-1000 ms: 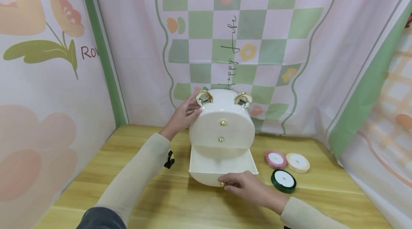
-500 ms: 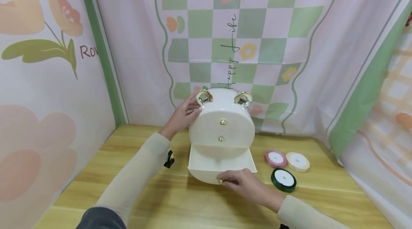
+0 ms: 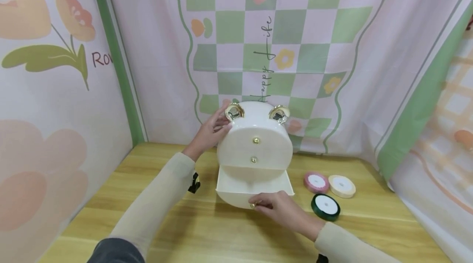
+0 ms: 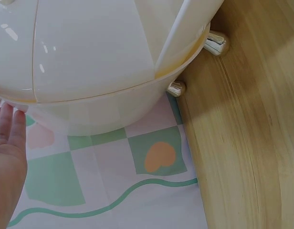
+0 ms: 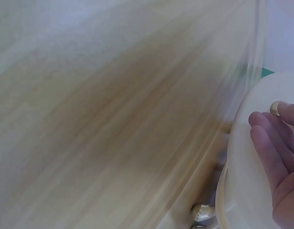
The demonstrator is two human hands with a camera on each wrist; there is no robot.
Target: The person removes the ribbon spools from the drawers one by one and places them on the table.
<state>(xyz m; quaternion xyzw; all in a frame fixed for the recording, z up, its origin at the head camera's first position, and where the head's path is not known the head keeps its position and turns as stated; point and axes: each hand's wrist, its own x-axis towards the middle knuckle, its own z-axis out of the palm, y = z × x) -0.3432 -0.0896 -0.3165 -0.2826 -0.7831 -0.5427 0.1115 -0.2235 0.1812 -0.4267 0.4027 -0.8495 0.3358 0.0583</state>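
A rounded white storage box with gold ear-like trims stands at the back of the table. Its bottom drawer is pulled out, and the bare inside shows. My right hand pinches the drawer's gold knob between thumb and fingers; the right wrist view shows the knob at the thumb tip, other fingers beside it. My left hand rests on the box's upper left side, just below the left gold ear. Its fingers lie fairly straight against the shell in the left wrist view.
Right of the box lie three ribbon rolls: pink, cream and dark green. Two upper drawers are closed, each with a gold knob. Gold feet support the box. A patterned curtain hangs directly behind the wooden table.
The bottom drawer has slid slightly inward, toward the box, with my right hand still on its knob. My left hand has kept its place.
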